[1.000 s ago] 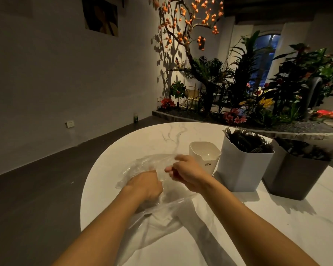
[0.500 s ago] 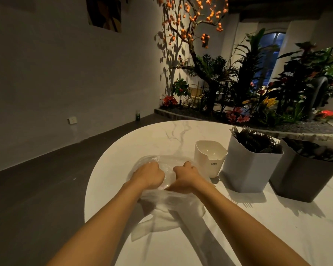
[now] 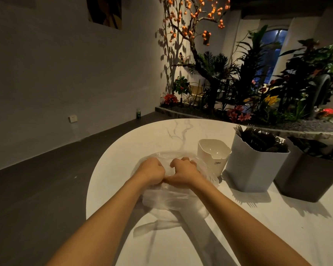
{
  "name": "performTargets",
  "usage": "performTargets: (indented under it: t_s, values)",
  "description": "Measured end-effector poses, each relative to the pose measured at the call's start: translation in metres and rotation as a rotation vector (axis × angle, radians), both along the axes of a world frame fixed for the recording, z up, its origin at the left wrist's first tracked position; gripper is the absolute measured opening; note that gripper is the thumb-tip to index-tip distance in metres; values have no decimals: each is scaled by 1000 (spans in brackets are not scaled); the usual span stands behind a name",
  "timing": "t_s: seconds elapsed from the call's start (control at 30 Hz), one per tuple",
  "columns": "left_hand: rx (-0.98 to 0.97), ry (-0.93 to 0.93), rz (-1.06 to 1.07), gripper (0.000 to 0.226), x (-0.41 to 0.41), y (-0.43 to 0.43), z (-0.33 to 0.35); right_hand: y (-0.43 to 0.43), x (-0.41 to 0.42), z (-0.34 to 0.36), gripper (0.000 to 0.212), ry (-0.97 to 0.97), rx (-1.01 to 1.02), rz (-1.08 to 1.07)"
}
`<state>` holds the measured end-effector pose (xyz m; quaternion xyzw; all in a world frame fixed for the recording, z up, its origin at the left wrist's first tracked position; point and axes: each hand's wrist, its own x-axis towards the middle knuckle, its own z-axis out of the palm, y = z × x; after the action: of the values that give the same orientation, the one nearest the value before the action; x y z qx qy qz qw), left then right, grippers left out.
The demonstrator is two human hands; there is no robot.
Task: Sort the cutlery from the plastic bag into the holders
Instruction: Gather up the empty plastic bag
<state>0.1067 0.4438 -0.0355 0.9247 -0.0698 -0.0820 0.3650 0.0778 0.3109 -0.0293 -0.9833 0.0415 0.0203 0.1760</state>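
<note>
A clear plastic bag (image 3: 169, 200) lies crumpled and flat on the white marble table (image 3: 161, 135). My left hand (image 3: 152, 170) and my right hand (image 3: 183, 169) rest side by side on it, both fisted on the plastic. No cutlery shows through the bag. To the right stand three holders: a small cream holder (image 3: 212, 156) that looks empty, a taller white holder (image 3: 256, 167) full of dark forks, and a dark grey holder (image 3: 311, 177) with dark cutlery.
The table's rounded edge (image 3: 96, 179) drops to a dark floor on the left. Behind the table runs a raised planter (image 3: 238, 104) with plants and a tree bearing orange fruit. A grey wall stands at the left.
Both hands have come down and together onto the bag, pressing it flatter against the table. The view has tilted up slightly.
</note>
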Motion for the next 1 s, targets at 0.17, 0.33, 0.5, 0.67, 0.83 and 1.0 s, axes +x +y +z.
performTargets:
  t_s: [0.17,0.33,0.5,0.67,0.83,1.0]
  values:
    - [105,-52,63,30,1,-6,-3,0,4,-5,100,80,-72,11]
    - [147,-12,32,35,0,-10,1,0,14,-9,108,111,-116,9]
    - [121,22,-45,34,3,-9,1,-5,18,-8,112,157,-75,-5]
    - [94,40,-66,33,10,-6,-3,-3,25,-11,113,141,-44,-9]
    - [68,38,-46,30,13,-4,-10,-3,25,-10,103,147,-36,-15]
    - [33,46,-47,32,13,-3,-10,-2,28,1,90,190,17,-67]
